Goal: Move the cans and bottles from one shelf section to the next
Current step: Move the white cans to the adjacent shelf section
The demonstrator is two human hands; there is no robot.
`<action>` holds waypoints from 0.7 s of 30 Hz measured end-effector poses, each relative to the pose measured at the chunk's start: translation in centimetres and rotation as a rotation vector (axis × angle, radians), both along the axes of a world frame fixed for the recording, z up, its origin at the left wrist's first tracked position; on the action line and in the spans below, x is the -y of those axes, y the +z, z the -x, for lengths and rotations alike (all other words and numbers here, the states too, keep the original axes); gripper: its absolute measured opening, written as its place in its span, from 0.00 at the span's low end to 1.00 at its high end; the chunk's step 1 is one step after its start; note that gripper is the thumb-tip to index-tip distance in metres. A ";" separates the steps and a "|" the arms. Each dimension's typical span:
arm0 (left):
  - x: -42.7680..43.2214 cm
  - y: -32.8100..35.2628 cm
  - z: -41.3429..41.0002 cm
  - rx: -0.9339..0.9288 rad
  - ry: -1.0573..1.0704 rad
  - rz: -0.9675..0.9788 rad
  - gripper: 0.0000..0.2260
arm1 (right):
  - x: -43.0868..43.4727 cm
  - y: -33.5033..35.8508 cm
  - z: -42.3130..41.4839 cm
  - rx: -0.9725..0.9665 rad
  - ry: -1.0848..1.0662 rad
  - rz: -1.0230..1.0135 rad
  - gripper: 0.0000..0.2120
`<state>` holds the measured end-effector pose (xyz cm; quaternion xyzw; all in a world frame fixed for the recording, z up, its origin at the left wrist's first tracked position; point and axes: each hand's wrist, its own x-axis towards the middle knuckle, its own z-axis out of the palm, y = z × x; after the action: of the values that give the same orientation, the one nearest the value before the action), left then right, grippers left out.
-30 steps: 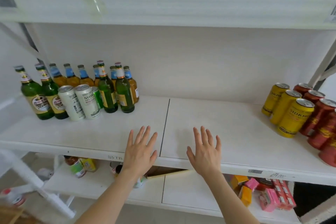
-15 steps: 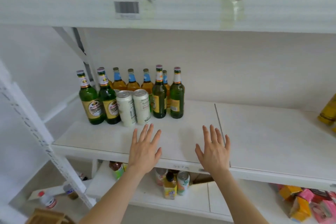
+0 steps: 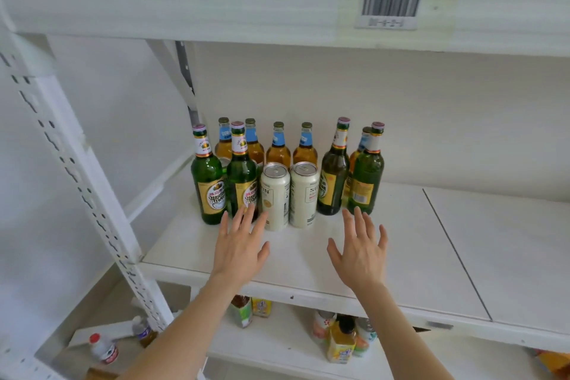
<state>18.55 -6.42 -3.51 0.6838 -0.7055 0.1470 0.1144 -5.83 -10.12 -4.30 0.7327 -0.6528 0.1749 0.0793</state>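
Several green beer bottles [image 3: 208,176] and amber bottles [image 3: 278,148] with blue neck labels stand at the left end of the white shelf [image 3: 308,259]. In front of the amber row stand two white cans [image 3: 275,196]. My left hand [image 3: 240,244] hovers flat, fingers spread, its fingertips just before the second green bottle [image 3: 242,173] and the left can. Fingers straight, my right hand [image 3: 361,248] reaches toward the right pair of green bottles [image 3: 365,176]. Neither hand holds anything.
A perforated white upright [image 3: 80,176] slants down on the left. The upper shelf beam [image 3: 216,9] carries a barcode tag [image 3: 390,8]. A seam [image 3: 453,250] splits the shelf into sections. Drinks and cartons [image 3: 340,339] stand on the lower shelf.
The view has swung left, so the yellow and red cans on the right have left the frame. Both hands have moved forward toward the bottles and cans.
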 end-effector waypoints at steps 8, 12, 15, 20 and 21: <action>5.6 0.2 -2.1 -0.312 -0.097 0.023 0.36 | 5.7 -0.3 -4.2 0.276 0.053 -0.070 0.38; 7.5 -0.8 -1.6 -0.518 -0.154 0.014 0.37 | 8.3 -0.5 -5.2 0.660 0.198 -0.248 0.40; 8.4 -2.2 -1.2 -0.757 -0.184 -0.058 0.37 | 9.9 -0.5 -5.4 0.925 0.254 -0.352 0.36; 10.1 -4.2 -0.6 -1.024 -0.172 -0.093 0.35 | 11.7 -0.7 -5.7 1.103 0.310 -0.408 0.32; 10.4 -4.4 -0.4 -1.061 -0.153 -0.087 0.35 | 11.9 -0.7 -5.8 1.130 0.322 -0.412 0.32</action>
<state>18.92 -16.78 -7.90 0.6151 -0.6039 -0.2570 0.4370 -0.01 -21.98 -5.01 0.6165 -0.4954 0.4159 -0.4489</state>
